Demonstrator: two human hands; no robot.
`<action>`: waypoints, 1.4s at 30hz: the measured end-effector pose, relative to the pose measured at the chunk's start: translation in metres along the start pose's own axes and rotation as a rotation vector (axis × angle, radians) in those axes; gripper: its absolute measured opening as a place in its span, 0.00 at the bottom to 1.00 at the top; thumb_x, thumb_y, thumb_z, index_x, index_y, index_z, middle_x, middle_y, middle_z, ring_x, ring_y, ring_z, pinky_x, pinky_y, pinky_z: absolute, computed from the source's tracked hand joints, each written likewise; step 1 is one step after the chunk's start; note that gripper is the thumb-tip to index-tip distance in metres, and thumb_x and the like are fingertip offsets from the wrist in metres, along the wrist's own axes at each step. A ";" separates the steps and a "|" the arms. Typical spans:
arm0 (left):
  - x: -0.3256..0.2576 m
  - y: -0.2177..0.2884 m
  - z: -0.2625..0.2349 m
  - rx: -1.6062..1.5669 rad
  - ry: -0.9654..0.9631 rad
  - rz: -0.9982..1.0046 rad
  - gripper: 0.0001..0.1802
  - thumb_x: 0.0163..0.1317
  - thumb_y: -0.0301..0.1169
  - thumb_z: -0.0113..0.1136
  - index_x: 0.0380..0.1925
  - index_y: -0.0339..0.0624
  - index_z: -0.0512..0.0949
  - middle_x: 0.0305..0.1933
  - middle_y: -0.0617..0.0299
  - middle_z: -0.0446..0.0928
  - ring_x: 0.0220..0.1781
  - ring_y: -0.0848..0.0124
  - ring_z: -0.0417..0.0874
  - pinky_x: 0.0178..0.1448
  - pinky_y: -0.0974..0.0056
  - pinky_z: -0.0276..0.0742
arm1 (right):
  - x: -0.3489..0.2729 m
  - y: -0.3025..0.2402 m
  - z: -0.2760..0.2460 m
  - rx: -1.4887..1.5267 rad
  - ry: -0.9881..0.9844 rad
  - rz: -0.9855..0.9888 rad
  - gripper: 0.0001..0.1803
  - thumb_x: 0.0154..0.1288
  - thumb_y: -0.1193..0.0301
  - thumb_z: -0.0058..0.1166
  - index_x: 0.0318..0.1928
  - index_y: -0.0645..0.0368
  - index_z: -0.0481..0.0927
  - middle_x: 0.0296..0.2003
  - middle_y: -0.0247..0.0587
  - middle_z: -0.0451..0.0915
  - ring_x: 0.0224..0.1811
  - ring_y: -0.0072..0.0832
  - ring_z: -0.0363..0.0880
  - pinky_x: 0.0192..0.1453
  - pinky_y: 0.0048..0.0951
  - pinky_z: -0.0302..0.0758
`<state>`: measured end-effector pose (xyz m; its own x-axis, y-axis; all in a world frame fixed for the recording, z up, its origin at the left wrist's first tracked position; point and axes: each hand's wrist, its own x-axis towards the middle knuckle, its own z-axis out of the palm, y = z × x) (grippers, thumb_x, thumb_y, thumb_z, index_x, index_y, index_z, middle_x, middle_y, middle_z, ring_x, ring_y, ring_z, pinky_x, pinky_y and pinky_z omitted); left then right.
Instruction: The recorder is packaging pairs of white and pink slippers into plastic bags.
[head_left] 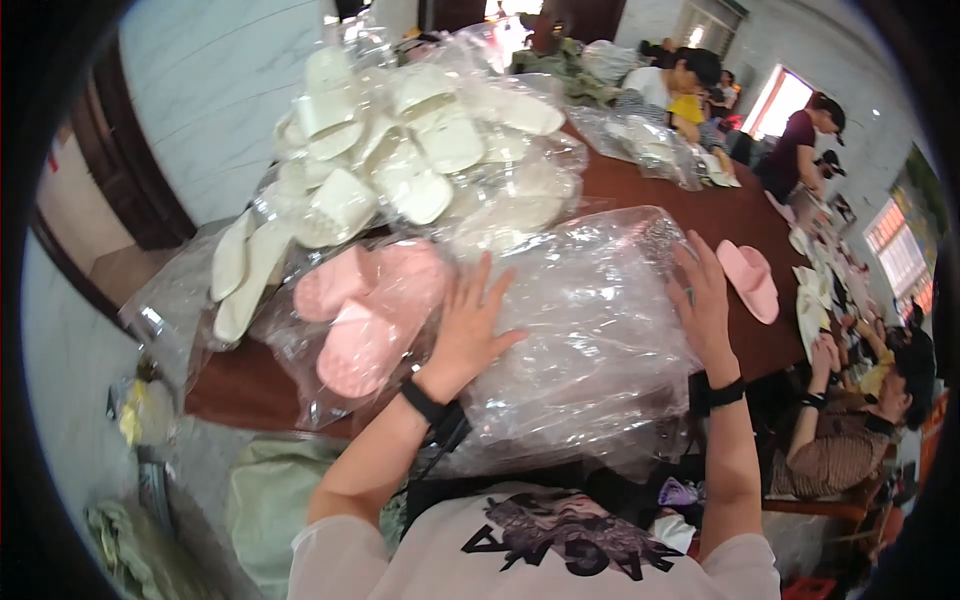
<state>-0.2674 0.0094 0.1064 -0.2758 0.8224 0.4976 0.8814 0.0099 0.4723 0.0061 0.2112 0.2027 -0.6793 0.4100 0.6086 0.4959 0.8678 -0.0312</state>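
- From the head camera, the person is leaning over the near edge of a dark red-brown table, and both bare hands are lying on a big heap of clear plastic bags that is spilling over that edge.
- The left hand is pressing flat on the heap's left side, fingers spread wide and gripping nothing; its fingertips are touching the bagged pink slippers just beside the heap.
- The right hand is resting on the heap's right side, fingers stretched out and slightly apart, palm down on the film, closing on nothing.
- Each wrist is wearing a black band.
- Behind the pink pair, a tall mound of bagged white slippers is filling the far left part of the table, reaching toward its left edge.
- A loose pink slipper is lying unbagged on the bare wood, just to the right of the right hand.
- More bagged white goods are sitting further back along the table.
- Along the right edge, a seated person is working with cream-coloured pieces, and other people are sitting at the far end.
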 end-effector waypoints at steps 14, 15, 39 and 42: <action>-0.050 -0.060 -0.124 0.487 0.087 -0.255 0.18 0.58 0.34 0.66 0.47 0.42 0.78 0.47 0.54 0.78 0.53 0.52 0.77 0.57 0.48 0.70 | -0.042 0.006 0.058 0.155 -0.504 -0.022 0.30 0.63 0.59 0.59 0.66 0.44 0.71 0.67 0.47 0.67 0.69 0.49 0.64 0.71 0.57 0.59; -0.048 -0.064 -0.131 0.445 0.202 -0.249 0.13 0.60 0.33 0.64 0.43 0.41 0.78 0.42 0.53 0.79 0.47 0.52 0.78 0.51 0.50 0.71 | -0.041 0.006 0.059 0.158 -0.499 -0.009 0.30 0.63 0.59 0.59 0.66 0.44 0.71 0.67 0.47 0.67 0.69 0.49 0.64 0.71 0.57 0.59; 0.077 0.121 -0.220 -0.721 0.672 0.193 0.15 0.75 0.33 0.49 0.52 0.33 0.77 0.41 0.58 0.79 0.44 0.71 0.80 0.55 0.61 0.77 | -0.048 0.008 0.057 0.090 -0.503 0.009 0.31 0.62 0.57 0.59 0.66 0.43 0.69 0.64 0.43 0.70 0.68 0.44 0.65 0.67 0.58 0.63; 0.102 0.124 -0.163 -0.526 0.424 0.101 0.18 0.71 0.36 0.55 0.53 0.34 0.75 0.50 0.58 0.77 0.48 0.71 0.78 0.56 0.65 0.70 | -0.053 0.012 0.058 0.082 -0.477 -0.008 0.30 0.63 0.57 0.59 0.65 0.44 0.70 0.62 0.43 0.70 0.66 0.43 0.67 0.66 0.56 0.64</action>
<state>-0.2485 0.0022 0.3343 -0.4230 0.5093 0.7495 0.6366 -0.4215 0.6458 0.0165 0.2166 0.1243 -0.8648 0.4695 0.1781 0.4583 0.8829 -0.1022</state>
